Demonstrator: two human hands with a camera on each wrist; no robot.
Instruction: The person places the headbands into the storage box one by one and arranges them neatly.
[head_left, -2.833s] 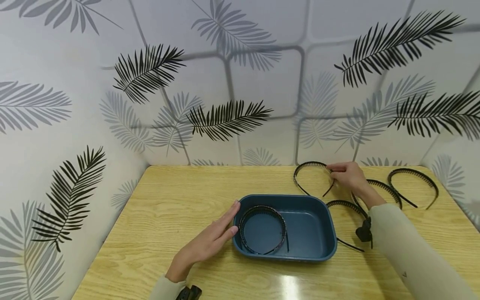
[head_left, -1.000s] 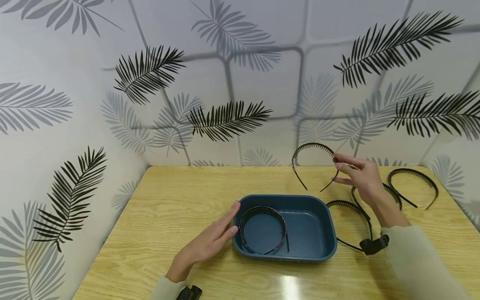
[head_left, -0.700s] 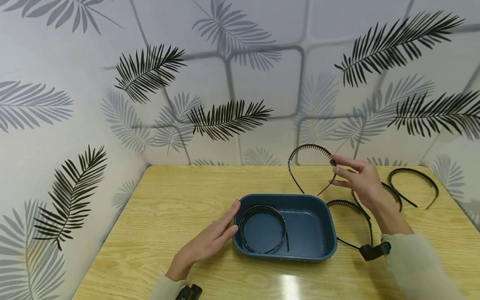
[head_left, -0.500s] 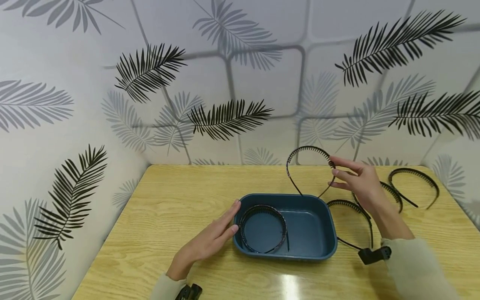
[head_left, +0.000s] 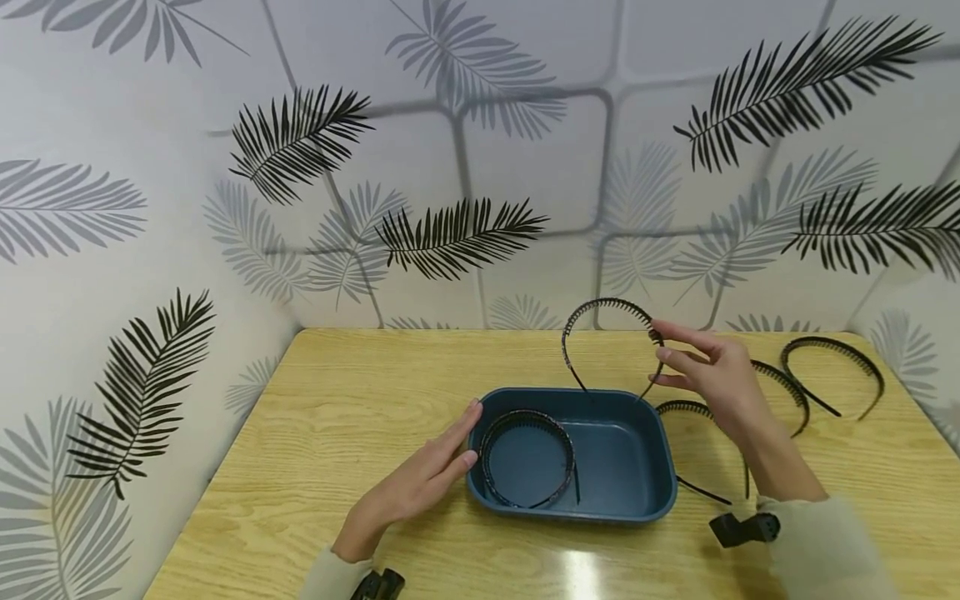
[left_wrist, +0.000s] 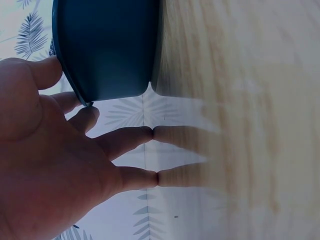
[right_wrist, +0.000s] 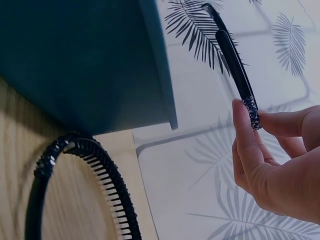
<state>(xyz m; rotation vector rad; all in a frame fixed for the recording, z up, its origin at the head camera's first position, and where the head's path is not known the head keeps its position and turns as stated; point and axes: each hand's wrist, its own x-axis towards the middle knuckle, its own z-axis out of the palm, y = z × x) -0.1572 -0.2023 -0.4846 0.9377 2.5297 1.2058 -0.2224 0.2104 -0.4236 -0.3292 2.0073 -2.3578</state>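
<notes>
1. Right wrist view: right-hand grip (right_wrist: 282, 170) pinches black, arched, toothed, plastic-looking headband (right_wrist: 234, 62); head view: tips overlap far rim of blue oblong tub (head_left: 570, 517).
2. Left-hand grip (head_left: 420, 479), fingers extended, touches tub.
3. Headband likely light, springy, snappable; hold mid-side, avoiding teeth.

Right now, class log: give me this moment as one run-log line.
right grip: pinching raised headband near blue bin | left grip: touching bin's left end | in bin: nested headbands | table, right: three headbands
</notes>
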